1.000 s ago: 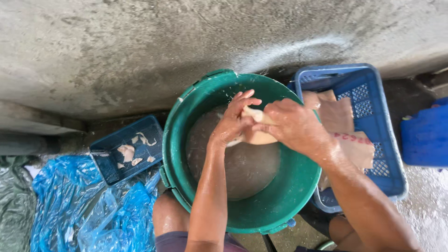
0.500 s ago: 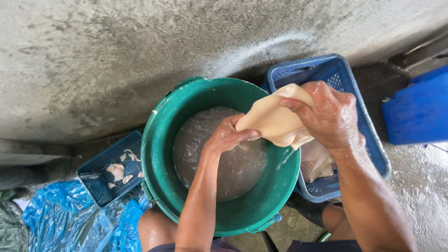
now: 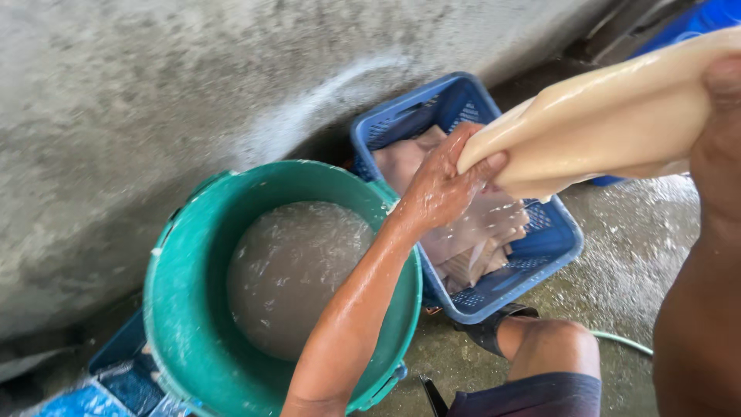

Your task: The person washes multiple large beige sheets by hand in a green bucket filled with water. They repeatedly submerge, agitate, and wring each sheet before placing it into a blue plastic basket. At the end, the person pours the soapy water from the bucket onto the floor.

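Left hand (image 3: 441,189): raised over the near edge of the blue crate, fingers pinched closed on the lower tip of the pale wet piece; forearm wet and crossing above the bucket's right rim.
Right hand (image 3: 725,85): only its edge shows at the far right of the view, pressed against the upper end of the same piece; how its fingers stand cannot be told.
Pale wet piece (image 3: 610,123): a long, smooth, cream-coloured, glistening body, apparently a cleaned squid tube, held stretched in the air between the two hands, above and to the right of the crate, well clear of the water.
Green bucket (image 3: 181,309): round plastic tub at left centre, holding cloudy, frothy water; nothing visible floating in it.
Blue crate (image 3: 540,259): slotted plastic basket just right of the bucket, touching or nearly touching its rim, already holding several pale pinkish pieces of similar kind.
Concrete wall (image 3: 154,93): rough grey surface on the far side, spattered with water.
Ground (image 3: 633,270): wet concrete at right, a thin green hose lying near the person's knee.
Step in hand (judged): the rinsed piece is lifted out of the water and carried toward the crate.
Next move (judged): calls for lowering the slippery piece over the crate's pile and loosening both grips together, so it does not slide onto the ground.
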